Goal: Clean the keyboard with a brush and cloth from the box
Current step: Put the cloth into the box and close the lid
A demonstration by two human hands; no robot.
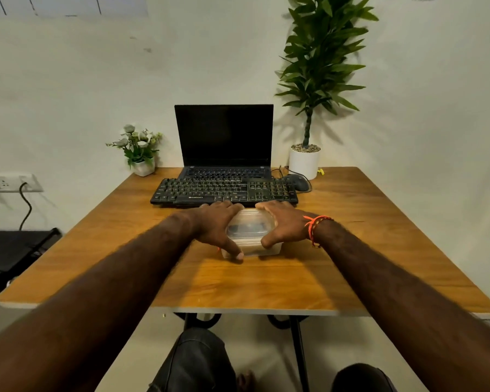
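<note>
While both hands [249, 226] grip it, box [251, 232] sits before keyboard [224, 190].

Bare wooden table [266, 281] lies open from the near edge up to the clear box [251, 232], which both hands flank at the centre. At 12 o'clock the black keyboard [224, 190] sits just beyond the box, blocking any forward reach (the open laptop [224, 137] stands right behind it). Toward 1 o'clock a mouse [299, 182] and white potted plant [304, 162] crowd the corner; at 11 o'clock stands a small flower pot [143, 165]. The sides at 3 and 9 o'clock are open tabletop.
</note>
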